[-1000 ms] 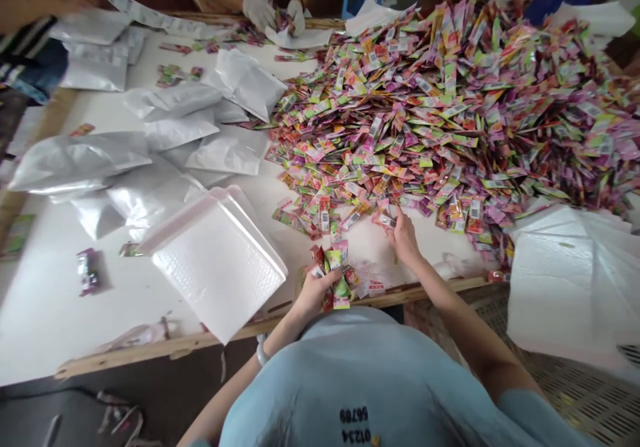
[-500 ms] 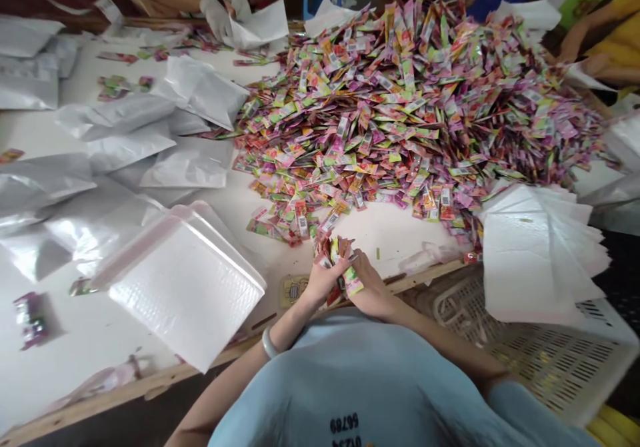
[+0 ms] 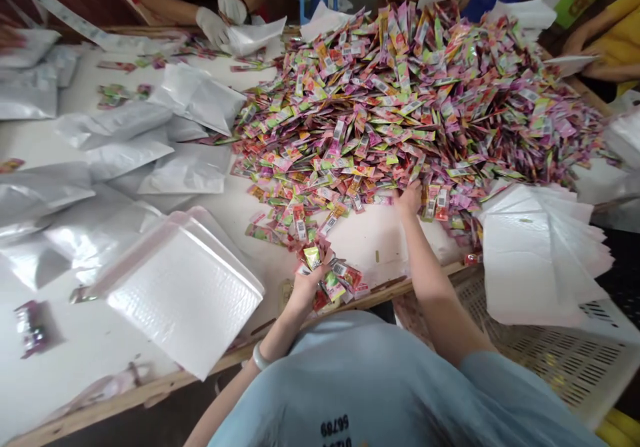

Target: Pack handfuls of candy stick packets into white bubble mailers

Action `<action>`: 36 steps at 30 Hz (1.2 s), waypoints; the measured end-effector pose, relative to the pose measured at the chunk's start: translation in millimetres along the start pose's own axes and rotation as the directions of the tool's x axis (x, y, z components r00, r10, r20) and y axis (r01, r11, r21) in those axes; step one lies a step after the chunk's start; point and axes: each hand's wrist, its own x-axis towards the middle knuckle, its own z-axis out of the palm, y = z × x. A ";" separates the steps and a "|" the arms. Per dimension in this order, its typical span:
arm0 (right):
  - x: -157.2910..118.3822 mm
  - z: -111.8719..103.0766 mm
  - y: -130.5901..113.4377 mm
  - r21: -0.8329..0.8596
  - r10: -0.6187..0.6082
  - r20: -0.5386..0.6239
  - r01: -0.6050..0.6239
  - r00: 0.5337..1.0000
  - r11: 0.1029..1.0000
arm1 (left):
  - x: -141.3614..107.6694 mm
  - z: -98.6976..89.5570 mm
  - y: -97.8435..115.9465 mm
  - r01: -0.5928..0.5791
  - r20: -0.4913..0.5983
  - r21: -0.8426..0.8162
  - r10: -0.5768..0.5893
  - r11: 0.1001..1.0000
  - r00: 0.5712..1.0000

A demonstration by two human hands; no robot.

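Note:
A large pile of small colourful packets (image 3: 360,120) covers the middle and right of the white table. My left hand (image 3: 306,288), near the table's front edge, is wrapped round a bunch of packets (image 3: 336,275) that fan out to its right. My right hand (image 3: 410,200) reaches to the front edge of the pile, its fingers closed at the packets there; what they grip is partly hidden. A white padded envelope (image 3: 185,294) lies to the left of my left hand. Fanned white envelopes (image 3: 520,260) lie at the right.
Filled silvery-white bags (image 3: 110,214) are heaped at the left. A plastic crate (image 3: 560,360) stands below the right edge. Across the table a person's gloved hands (image 3: 220,22) hold a white envelope. Other people's arms show at the far right. The wooden table edge (image 3: 170,387) runs before me.
My right hand has left the bunch and moved forward to the pile. My left hand has shifted slightly left, still holding packets, which now spread out more.

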 end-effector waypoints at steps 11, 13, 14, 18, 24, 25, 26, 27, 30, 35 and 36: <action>-90.9 -17.3 69.8 0.538 -0.325 0.521 -0.008 0.789 0.843 | -8.2 -15.4 -0.5 0.037 -0.045 0.020 -0.036 0.999 0.998; -95.5 -26.6 79.8 0.535 -0.341 0.560 -0.015 0.755 0.845 | -9.2 -16.1 -1.8 0.047 -0.048 0.016 -0.046 0.999 0.998; -94.5 -31.3 83.4 0.514 -0.343 0.562 0.007 0.753 0.858 | -9.9 -16.6 -2.3 0.048 -0.054 0.010 -0.047 0.999 0.997; -85.5 -44.8 92.3 0.424 -0.295 0.538 0.049 0.789 0.905 | -12.3 -20.3 -3.6 0.046 -0.071 -0.012 -0.047 0.999 0.996; -88.4 -44.7 78.9 0.511 -0.353 0.392 0.118 0.849 0.852 | -11.7 -24.7 -4.9 0.017 -0.070 0.026 -0.015 1.000 0.997; -89.0 -42.6 71.7 0.516 -0.390 0.371 0.161 0.843 0.841 | -11.4 -24.4 -5.1 0.011 -0.074 0.030 -0.008 0.999 0.997; -89.0 -39.7 63.5 0.498 -0.426 0.368 0.212 0.826 0.841 | -11.2 -23.8 -5.3 0.009 -0.079 0.035 -0.006 0.999 0.997; -88.2 -36.0 55.0 0.457 -0.455 0.380 0.265 0.805 0.849 | -11.2 -23.0 -5.3 0.009 -0.082 0.040 -0.006 0.999 0.997; -81.5 -21.9 33.9 0.308 -0.516 0.420 0.418 0.746 0.855 | -12.6 -21.0 -4.6 -0.007 -0.080 0.035 0.009 0.999 0.997; -61.7 -14.1 33.5 0.303 -0.540 0.303 0.458 0.785 0.836 | -15.3 -23.7 -2.6 0.023 -0.073 -0.024 -0.025 0.999 0.997; -58.4 -17.2 37.3 0.311 -0.527 0.249 0.448 0.813 0.838 | -15.1 -24.8 -2.6 0.024 -0.077 -0.026 -0.026 0.999 0.997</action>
